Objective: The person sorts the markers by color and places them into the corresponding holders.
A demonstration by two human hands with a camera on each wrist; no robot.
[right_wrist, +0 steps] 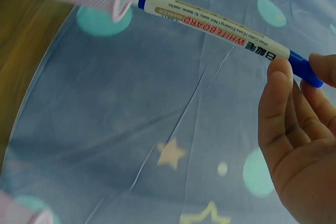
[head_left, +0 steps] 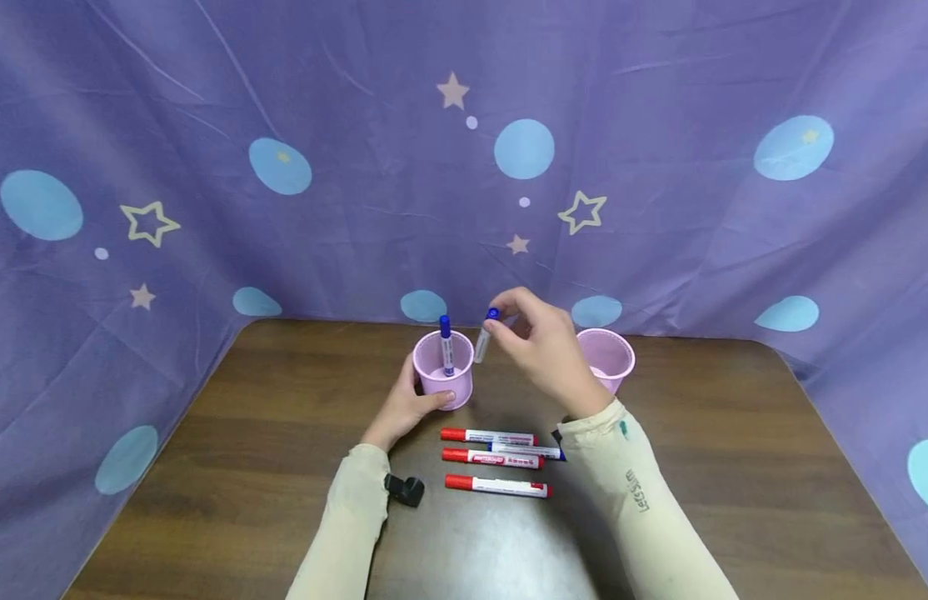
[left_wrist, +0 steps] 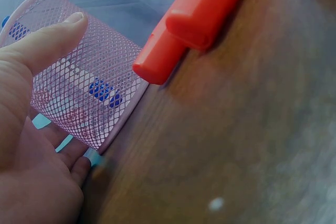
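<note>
left hand (head_left: 406,408): gripping; fingers (left_wrist: 81,169) curved, left thumb (left_wrist: 58,40) extended opposite them | left forearm (head_left: 340,525): behind the fingers | right hand (head_left: 546,354): right of the left fingers; pinching, right thumb (right_wrist: 324,69) against bent fingertips (right_wrist: 277,95) | right forearm (head_left: 651,508): slanting back from its fingers

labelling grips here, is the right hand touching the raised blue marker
Touching: the right wrist view shows the right hand pinching the blue marker at one of its blue ends.
</note>
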